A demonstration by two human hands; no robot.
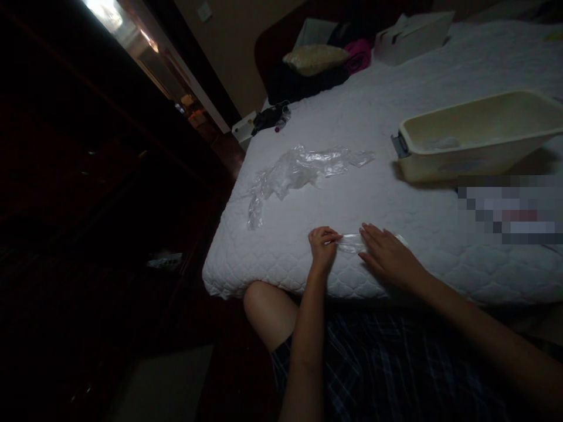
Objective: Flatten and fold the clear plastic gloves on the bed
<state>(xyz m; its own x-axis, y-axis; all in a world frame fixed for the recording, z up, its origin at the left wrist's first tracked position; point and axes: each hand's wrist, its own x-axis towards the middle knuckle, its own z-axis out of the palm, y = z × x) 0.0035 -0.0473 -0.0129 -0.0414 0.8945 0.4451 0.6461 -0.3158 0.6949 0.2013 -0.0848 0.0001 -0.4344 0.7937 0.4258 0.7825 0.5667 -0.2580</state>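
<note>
A small clear plastic piece [350, 242] lies flat on the white quilted mattress [352, 117] near its front edge. My left hand [323, 245] is closed, pinching the left end of that plastic. My right hand [387, 255] lies flat with fingers stretched out, pressing on the plastic's right part. Further back on the mattress sits a loose pile of several crumpled clear plastic bags [299, 173].
A cream plastic tub [479, 138] stands on the mattress at the right. A white box [413, 36], a tan pillow [314, 58], dark clothes and a pink cloth [358, 54] lie at the far end. Dark floor and furniture are left of the bed. My knee [268, 310] is below the mattress edge.
</note>
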